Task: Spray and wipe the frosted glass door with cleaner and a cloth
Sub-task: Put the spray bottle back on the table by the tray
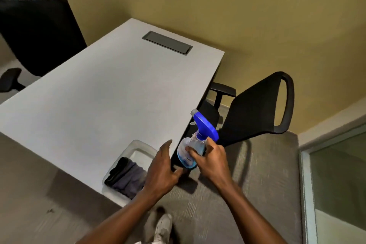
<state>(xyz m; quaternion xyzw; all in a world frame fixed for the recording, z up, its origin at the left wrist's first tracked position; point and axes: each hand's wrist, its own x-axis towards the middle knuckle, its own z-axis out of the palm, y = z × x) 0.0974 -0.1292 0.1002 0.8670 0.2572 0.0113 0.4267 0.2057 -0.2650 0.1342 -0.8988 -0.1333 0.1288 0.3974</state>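
My right hand grips a clear spray bottle with a blue trigger head and blue liquid, held just off the grey table's near right edge. My left hand hovers at that table corner with fingers apart and nothing in it. A dark grey cloth lies folded in a clear plastic bin on the table's near corner, just left of my left hand. The frosted glass door shows at the far right edge of view.
The grey table has a cable hatch near its far end. A black office chair stands right of the table, another at the far left. Grey carpet lies underfoot; my shoe shows below.
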